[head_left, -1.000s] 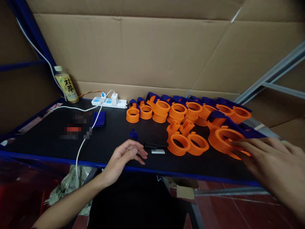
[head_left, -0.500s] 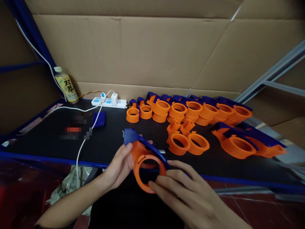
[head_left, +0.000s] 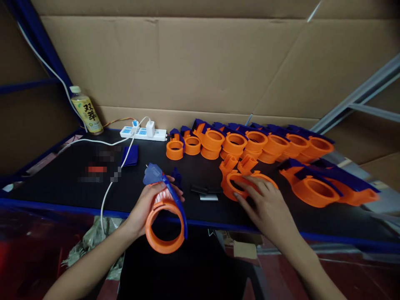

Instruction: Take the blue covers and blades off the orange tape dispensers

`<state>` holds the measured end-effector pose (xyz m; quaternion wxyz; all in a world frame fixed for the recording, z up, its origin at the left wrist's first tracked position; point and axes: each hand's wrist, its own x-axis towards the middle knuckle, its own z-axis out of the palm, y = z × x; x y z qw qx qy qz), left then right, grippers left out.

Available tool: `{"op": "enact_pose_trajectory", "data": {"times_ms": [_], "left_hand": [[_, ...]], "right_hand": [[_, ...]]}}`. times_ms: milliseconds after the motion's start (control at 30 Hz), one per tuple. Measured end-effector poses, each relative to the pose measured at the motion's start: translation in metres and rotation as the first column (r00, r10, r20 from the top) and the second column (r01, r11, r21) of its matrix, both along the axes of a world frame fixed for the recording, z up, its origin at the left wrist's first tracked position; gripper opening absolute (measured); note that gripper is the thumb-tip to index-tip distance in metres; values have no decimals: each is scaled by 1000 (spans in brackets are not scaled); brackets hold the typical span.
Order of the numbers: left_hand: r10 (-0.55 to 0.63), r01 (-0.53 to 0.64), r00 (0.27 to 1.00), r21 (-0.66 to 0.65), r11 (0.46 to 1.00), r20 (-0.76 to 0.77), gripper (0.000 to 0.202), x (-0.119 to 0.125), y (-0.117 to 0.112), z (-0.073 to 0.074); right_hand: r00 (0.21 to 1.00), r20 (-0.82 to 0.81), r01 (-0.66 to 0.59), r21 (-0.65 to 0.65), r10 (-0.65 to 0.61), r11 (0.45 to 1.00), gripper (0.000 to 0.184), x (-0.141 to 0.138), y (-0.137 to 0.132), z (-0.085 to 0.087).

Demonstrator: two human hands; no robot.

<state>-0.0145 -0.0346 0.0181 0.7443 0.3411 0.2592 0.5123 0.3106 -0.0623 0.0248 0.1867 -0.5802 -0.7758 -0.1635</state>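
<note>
My left hand (head_left: 144,205) grips an orange ring part with a blue handle (head_left: 164,216), held upright over the table's near edge. My right hand (head_left: 265,205) lies on a loose orange ring with a tab (head_left: 233,183), its fingers curled over the rim; a second such ring (head_left: 250,166) touches it. A small dark blue piece (head_left: 176,175) and a black strip with a silver piece (head_left: 206,192) lie between my hands.
A row of several orange-and-blue parts (head_left: 250,143) runs along the back of the black table (head_left: 56,183). Two larger assembled ones (head_left: 325,187) lie at the right. A power strip (head_left: 142,132), white cable (head_left: 108,189), bottle (head_left: 85,110) and blue pad (head_left: 129,155) occupy the left.
My right hand let go of the orange-and-blue part and moved right onto the loose orange ring. My left hand now holds the part alone, turned more upright.
</note>
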Motion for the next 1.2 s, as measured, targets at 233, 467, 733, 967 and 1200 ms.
{"op": "enact_pose_trajectory", "data": {"times_ms": [233, 467, 733, 967, 1200], "left_hand": [[-87, 86, 996, -48, 995, -22, 31, 4, -1, -5], [-74, 74, 997, -40, 996, -19, 31, 5, -1, -5], [-99, 97, 995, -142, 985, -3, 39, 7, -4, -4], [-91, 81, 994, -156, 984, -56, 39, 5, -8, 5], [-80, 84, 996, -172, 981, 30, 36, 4, -7, 3]], "right_hand": [[998, -5, -65, 39, 66, 997, 36, -5, -4, 8], [964, -2, -263, -150, 266, 953, 28, -65, 11, 16], [954, -81, -299, -164, 289, 940, 24, -59, 33, -5], [896, -318, -365, -127, 311, 922, 26, -68, 22, 16], [825, -487, -401, -148, 287, 904, 31, -123, 5, 58]]}}
